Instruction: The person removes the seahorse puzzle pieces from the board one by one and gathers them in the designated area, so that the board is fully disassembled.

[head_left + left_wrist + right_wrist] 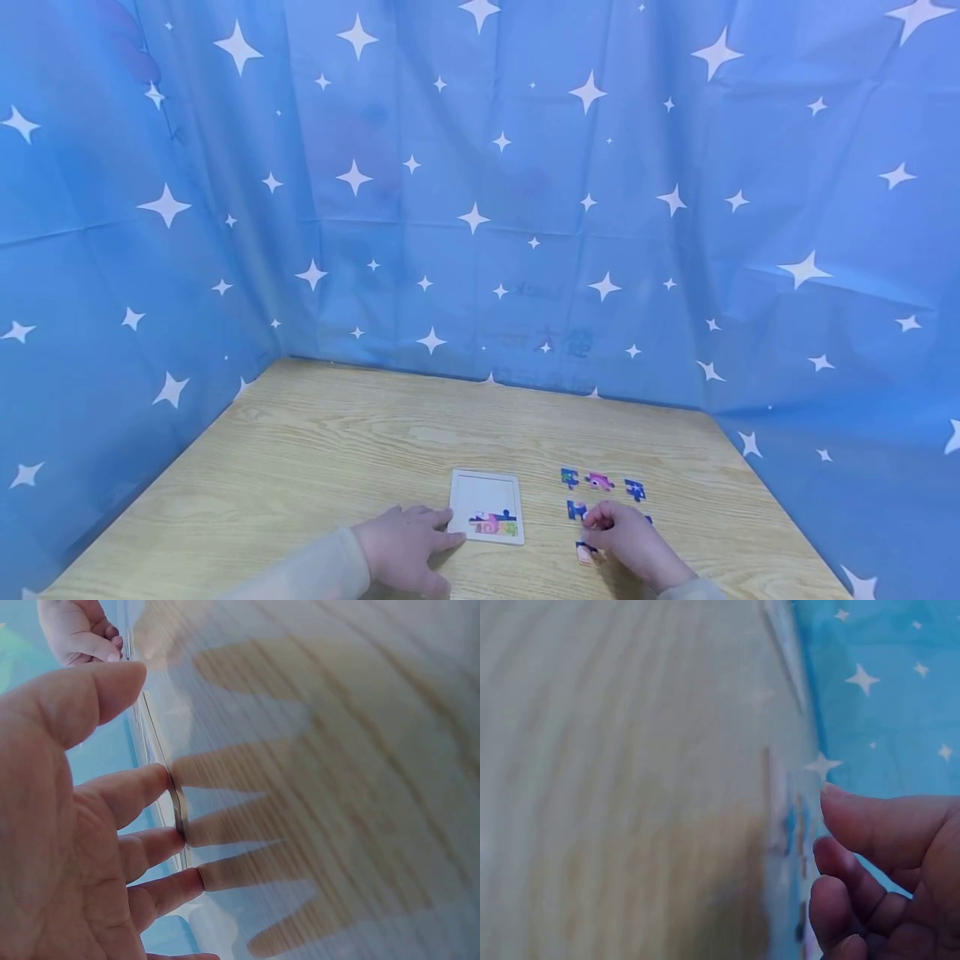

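A white puzzle tray lies on the table with several joined jigsaw pieces in its lower right part. Fingers spread, my left hand touches the tray's left edge; the left wrist view shows its fingertips at that edge. My right hand hovers low over loose pieces, fingers bent. A blue-and-pink piece is just beside its fingertips, and a pale pink piece lies below. In the right wrist view, a gap separates thumb and index finger, with nothing visible between them.
Farther back lie a blue-green piece, a pink piece with an eye and a dark blue piece. Another piece is partly hidden behind the right hand. A blue star-patterned curtain borders the wooden table.
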Motion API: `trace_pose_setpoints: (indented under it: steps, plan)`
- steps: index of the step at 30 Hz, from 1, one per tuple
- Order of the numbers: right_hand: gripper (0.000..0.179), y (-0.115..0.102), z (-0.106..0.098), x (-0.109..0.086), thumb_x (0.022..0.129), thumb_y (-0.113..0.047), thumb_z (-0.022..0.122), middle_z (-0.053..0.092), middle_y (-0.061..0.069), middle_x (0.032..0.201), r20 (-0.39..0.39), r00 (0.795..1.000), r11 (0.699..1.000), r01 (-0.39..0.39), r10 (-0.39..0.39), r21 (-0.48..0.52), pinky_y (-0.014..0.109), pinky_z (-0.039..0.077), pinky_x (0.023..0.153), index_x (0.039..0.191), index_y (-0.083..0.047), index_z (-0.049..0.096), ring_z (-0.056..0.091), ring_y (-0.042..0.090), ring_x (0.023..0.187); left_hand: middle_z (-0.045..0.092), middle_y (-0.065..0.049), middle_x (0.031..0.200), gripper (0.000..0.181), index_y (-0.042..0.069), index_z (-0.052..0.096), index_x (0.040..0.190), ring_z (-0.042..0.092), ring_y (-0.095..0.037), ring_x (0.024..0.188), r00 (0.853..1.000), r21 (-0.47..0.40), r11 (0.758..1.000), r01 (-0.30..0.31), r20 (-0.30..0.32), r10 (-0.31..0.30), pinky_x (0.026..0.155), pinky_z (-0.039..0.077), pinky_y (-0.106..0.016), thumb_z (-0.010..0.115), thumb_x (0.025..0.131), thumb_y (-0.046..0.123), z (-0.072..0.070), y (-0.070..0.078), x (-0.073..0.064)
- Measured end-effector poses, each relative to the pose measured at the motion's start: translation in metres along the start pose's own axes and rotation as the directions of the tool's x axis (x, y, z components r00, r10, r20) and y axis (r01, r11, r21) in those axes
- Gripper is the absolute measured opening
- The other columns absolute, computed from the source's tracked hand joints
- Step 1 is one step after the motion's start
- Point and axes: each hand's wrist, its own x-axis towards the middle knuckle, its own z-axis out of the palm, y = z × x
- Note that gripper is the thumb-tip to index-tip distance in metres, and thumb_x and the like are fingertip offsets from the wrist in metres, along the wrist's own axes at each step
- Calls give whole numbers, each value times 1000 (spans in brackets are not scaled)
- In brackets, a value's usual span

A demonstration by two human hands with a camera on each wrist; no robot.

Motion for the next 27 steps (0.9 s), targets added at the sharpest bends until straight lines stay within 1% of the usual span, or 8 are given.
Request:
trace_pose_setpoints:
  steps: [2, 5, 7, 11, 14, 17, 23, 27]
  plan:
    - [12, -7, 4, 1, 84, -9, 72, 55, 3, 80, -38, 999, 1000, -6, 5, -27, 32, 40, 64, 89, -4, 63, 48, 19, 74, 41, -1, 149, 63, 34, 52, 138, 36, -28, 136, 1000, 2, 1000, 0, 1, 0, 102, 31, -65, 61, 81, 59, 0, 0, 0]
    - [11, -19, 10, 4, 83, -9, 72, 55, 3, 81, -59, 998, 999, -21, 18, -44, 32, 41, 64, 90, -5, 64, 48, 19, 75, 41, -1, 149, 63, 33, 52, 139, 37, -28, 136, 1000, 2, 1000, -2, 0, 2, 102, 31, -65, 61, 81, 59, 0, 0, -1]
    - [12, -26, 16, 8, 83, -9, 73, 55, 3, 81, -62, 998, 999, -12, 9, -52, 31, 41, 63, 91, -6, 65, 48, 19, 75, 41, -1, 149, 63, 33, 52, 139, 37, -28, 136, 1000, 4, 1000, -3, -1, 3, 102, 31, -65, 61, 81, 59, 0, 0, -1]
    - [12, -37, 28, 14, 84, -9, 71, 55, 4, 83, -17, 1000, 1000, -1, 0, -12, 31, 40, 61, 93, -6, 65, 48, 19, 74, 41, 0, 149, 63, 34, 52, 139, 36, -28, 136, 1000, 6, 1000, -3, 0, 3, 102, 31, -65, 61, 81, 59, 0, 0, -1]
    - [12, -45, 37, 18, 84, -8, 71, 55, 4, 84, 10, 1000, 998, 29, -29, 47, 31, 40, 63, 93, -4, 64, 48, 20, 76, 41, 0, 149, 63, 34, 52, 139, 36, -28, 136, 1000, 8, 1000, -2, -4, 2, 102, 31, -65, 61, 81, 59, 0, 1, 0]
    - [13, -53, 46, 24, 83, -7, 71, 56, 3, 84, 35, 997, 995, 60, -63, 74, 31, 40, 66, 94, -4, 65, 49, 19, 78, 42, 0, 149, 63, 34, 52, 139, 36, -27, 136, 1000, 11, 1000, 0, -9, 0, 102, 31, -66, 61, 81, 58, 1, 1, 1]
    - [13, -66, 66, 34, 84, -7, 72, 58, 3, 82, 79, 994, 994, 69, -75, 84, 31, 41, 67, 95, -4, 67, 50, 18, 75, 42, 1, 148, 63, 35, 52, 138, 37, -27, 135, 1000, 12, 1000, 9, -5, -9, 101, 32, -65, 61, 81, 59, 0, 0, 2]
    - [12, -73, 79, 39, 84, -6, 72, 59, 3, 82, 91, 992, 993, 76, -84, 93, 31, 43, 66, 95, -4, 67, 51, 17, 75, 42, 1, 148, 63, 35, 52, 138, 38, -27, 135, 1000, 15, 1000, 7, -2, -7, 100, 32, -65, 61, 81, 59, 1, -1, 4]
